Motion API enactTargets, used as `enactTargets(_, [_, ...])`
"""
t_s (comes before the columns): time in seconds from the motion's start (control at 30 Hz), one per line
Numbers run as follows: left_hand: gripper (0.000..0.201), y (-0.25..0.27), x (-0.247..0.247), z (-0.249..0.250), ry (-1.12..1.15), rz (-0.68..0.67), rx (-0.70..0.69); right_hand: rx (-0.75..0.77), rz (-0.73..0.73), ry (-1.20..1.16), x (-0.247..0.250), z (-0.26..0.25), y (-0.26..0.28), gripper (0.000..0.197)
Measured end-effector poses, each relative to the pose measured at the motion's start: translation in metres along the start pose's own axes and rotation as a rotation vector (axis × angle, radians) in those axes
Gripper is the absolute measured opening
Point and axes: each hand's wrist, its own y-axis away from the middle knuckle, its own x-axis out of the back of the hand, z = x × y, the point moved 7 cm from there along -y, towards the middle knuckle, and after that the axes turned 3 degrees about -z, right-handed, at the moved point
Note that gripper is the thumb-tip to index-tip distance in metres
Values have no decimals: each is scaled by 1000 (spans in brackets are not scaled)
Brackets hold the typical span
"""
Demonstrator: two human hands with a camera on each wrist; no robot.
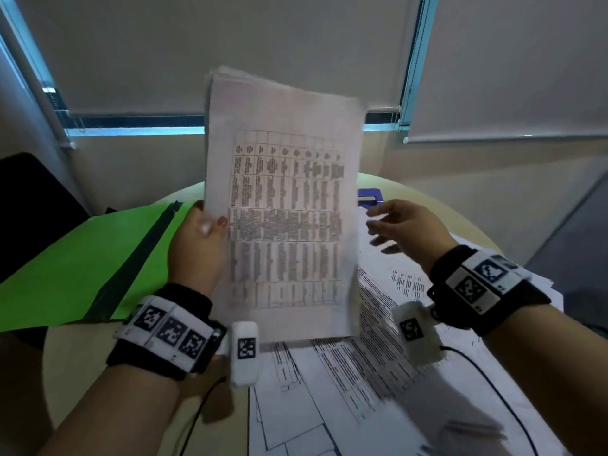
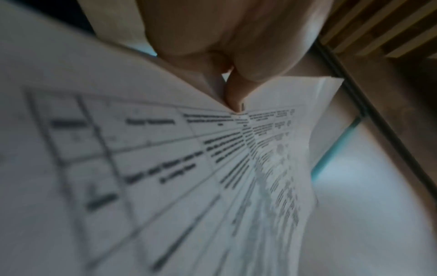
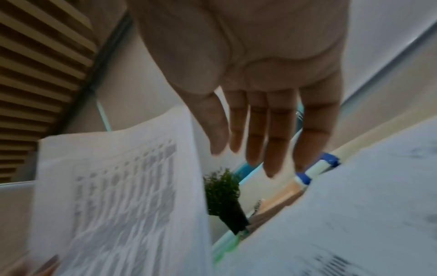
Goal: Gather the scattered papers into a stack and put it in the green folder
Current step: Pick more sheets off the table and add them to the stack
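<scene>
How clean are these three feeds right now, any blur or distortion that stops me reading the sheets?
Head view: the held stack of papers is soft, its table text unreadable; wide-angle bending at the edges. Left wrist view: the sheet stretches in steep perspective under the left hand, print smeared. Right wrist view: heavy motion blur on the right hand and the sheets.

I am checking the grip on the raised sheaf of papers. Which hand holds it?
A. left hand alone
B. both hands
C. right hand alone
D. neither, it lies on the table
A: the left hand pinches the sheaf at its edge, while the right hand is open beside it.
</scene>
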Motion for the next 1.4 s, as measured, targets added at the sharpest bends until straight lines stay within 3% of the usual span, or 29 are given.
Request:
enactTargets(0.07, [17,-7,12,-14,-36,-5,33,-187,-122,204,8,21,1,12])
enactTargets(0.13, [21,-11,24,-28,-33,-11,74,-422,-280,398,10,49,9,26])
enactTargets(0.2, [22,-14,34,-39,-29,-7,90,-556,-423,641,9,70,18,41])
enactTargets(0.3, [21,-17,47,-49,-29,28,98,-536,-531,1004,1,84,23,52])
enactTargets(0.4, [23,-19,53,-56,-7,39,125,-494,-531,1161,-10,85,27,53])
enactTargets(0.6, [16,-13,52,-64,73,31,160,-459,-473,1242,1,86,15,47])
enactTargets(0.73, [8,-10,50,-68,96,21,173,-481,-435,1122,15,79,15,44])
enactTargets(0.9, [7,-12,55,-68,88,38,168,-515,-286,863,35,87,11,42])
enactTargets(1.07, [18,-15,61,-65,84,66,147,-538,-325,886,22,97,17,51])
enactTargets(1.23, [8,-16,65,-63,65,59,129,-537,-337,1081,11,91,17,65])
enactTargets(1.4, [7,-16,67,-63,68,62,137,-603,-264,920,9,94,22,56])
